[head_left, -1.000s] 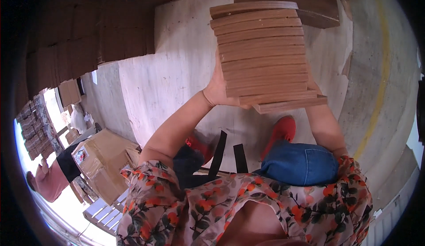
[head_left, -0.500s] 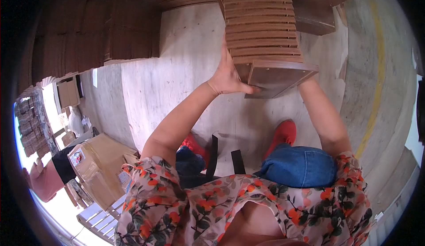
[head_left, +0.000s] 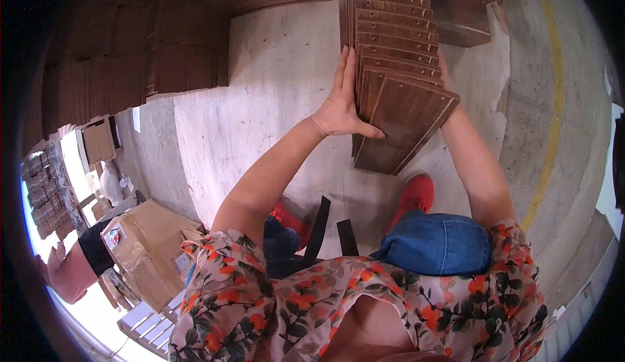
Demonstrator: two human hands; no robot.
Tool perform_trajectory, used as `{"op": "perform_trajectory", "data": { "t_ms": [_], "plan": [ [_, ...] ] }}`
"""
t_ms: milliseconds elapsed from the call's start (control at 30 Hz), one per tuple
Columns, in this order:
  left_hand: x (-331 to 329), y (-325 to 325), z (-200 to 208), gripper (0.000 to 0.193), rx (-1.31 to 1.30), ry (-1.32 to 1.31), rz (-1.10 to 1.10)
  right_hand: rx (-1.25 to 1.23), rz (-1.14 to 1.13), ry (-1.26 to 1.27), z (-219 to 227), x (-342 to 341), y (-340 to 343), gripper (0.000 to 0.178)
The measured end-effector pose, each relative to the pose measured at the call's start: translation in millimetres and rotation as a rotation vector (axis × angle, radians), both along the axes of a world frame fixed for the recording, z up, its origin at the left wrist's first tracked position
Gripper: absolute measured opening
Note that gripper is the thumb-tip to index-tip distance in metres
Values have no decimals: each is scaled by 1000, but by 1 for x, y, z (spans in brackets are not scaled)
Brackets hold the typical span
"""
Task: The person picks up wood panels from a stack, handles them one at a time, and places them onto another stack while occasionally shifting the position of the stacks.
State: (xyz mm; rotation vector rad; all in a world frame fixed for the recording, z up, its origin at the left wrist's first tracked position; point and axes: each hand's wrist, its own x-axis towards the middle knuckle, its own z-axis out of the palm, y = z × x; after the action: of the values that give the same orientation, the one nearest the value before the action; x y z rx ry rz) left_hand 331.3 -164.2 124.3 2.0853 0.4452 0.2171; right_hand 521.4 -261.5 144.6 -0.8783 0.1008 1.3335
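Note:
A row of dark brown wooden boards [head_left: 394, 39], stacked face to face with small holes near their ends, is held between my two hands. The nearest board [head_left: 409, 122] shows its broad face and leans toward me. On the row's left side, my left hand [head_left: 345, 105] presses with its fingers stretched along the edges and its thumb over the nearest board's face. My right hand [head_left: 445, 72] grips the opposite side; most of it is hidden behind the boards.
Tall stacks of similar brown boards [head_left: 97, 49] line the far left, with more boards [head_left: 462, 20] just beyond my right hand. At the lower left are a taped cardboard box [head_left: 153, 241] and another person's arm [head_left: 70, 271]. A yellow line [head_left: 558, 101] runs along the floor at right.
The boards have tipped and shifted, so their holed faces show now rather than mostly their edges. The near board's lower end has come closer to me. Both hands stay on the sides.

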Motion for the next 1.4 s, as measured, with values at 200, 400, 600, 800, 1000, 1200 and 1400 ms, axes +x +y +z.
{"op": "perform_trajectory", "data": {
  "t_ms": [200,400,600,800,1000,1200,1400],
  "plan": [
    [-1,0,-4,155,-35,-30,-7,-17,-12,33,5,2,5,47],
    [-2,-2,-5,154,11,-5,-1,73,-21,-111,-18,11,11,57],
    [-4,-8,-2,150,-16,-39,11,115,-40,-164,-57,26,6,61],
    [-17,-14,1,146,3,-62,-6,63,-1,-194,-47,21,-10,59],
    [-31,-33,2,142,45,-110,-14,-34,55,-197,-38,7,-57,58],
    [-62,-42,3,143,98,-113,-34,-135,101,-169,-41,-13,-113,56],
    [-64,-56,2,144,-33,-312,-67,-285,86,-188,-22,-12,-179,55]
  ]
}}
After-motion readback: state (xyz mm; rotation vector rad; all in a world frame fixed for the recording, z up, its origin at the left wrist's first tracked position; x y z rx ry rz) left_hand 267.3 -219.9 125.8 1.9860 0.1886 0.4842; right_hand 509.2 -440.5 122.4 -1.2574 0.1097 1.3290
